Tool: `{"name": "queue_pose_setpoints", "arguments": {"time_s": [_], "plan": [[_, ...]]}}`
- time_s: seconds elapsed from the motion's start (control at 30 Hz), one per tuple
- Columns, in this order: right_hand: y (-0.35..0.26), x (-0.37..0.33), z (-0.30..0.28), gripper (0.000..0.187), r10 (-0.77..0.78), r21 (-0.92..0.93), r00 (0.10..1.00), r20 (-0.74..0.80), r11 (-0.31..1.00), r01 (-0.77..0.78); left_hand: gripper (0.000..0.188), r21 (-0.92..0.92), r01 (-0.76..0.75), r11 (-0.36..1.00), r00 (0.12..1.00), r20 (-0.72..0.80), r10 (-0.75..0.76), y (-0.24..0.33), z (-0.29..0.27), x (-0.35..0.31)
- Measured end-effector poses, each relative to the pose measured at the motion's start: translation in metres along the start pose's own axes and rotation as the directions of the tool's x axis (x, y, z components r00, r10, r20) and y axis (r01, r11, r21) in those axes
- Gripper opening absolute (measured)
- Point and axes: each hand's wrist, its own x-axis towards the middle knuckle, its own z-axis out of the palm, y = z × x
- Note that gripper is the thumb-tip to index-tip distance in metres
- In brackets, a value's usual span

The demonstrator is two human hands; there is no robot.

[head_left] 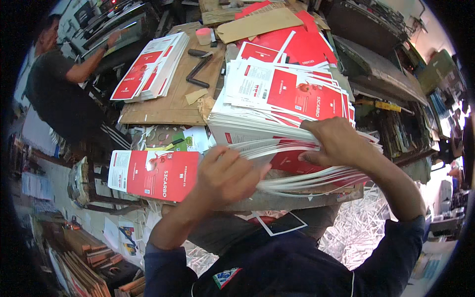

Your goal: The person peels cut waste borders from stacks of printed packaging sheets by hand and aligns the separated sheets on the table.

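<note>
A thick stack of red-and-white printed card sheets (pixel 292 94) stands at the table's front edge, its top sheets slightly fanned. My right hand (pixel 336 142) grips a bundle at the near side, thumb below and fingers above. The bundle's sheets bow apart, leaving a gap between an upper layer and a lower one (pixel 316 182). My left hand (pixel 225 174) is closed at the left ends of these sheets, its fingers curled around their edges; the exact hold is partly hidden. Left of that hand lies a smaller pile of the same printed sheets (pixel 168 173).
Another printed pile (pixel 151 67) rests on the wooden board (pixel 185 106), beside a dark bent metal handle (pixel 198 72) and a pink-topped container (pixel 203 35). Brown cardboard (pixel 260 24) lies behind. Paper strips (pixel 354 227) cover the floor. A co-worker (pixel 64 84) stands at left.
</note>
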Motion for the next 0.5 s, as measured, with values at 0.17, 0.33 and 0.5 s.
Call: {"name": "queue_pose_setpoints", "arguments": {"time_s": [0.17,0.33,0.5], "plan": [[0.016,0.013,-0.002,0.062,0.019,0.003,0.999,-0.031,1.000,-0.019,0.015,-0.112,0.050,0.992,0.989,0.145,-0.034,0.055,-0.044,-0.035],[0.015,0.009,0.005,0.063,-0.091,0.006,0.994,-0.060,0.996,0.091,0.045,-0.234,0.324,0.917,0.766,0.633,-0.109,0.087,-0.025,-0.033],[0.016,-0.001,0.018,0.059,-0.126,-0.027,0.983,-0.136,0.992,0.123,0.059,-0.063,0.260,0.963,0.903,0.368,-0.220,0.028,-0.020,0.046]]}}
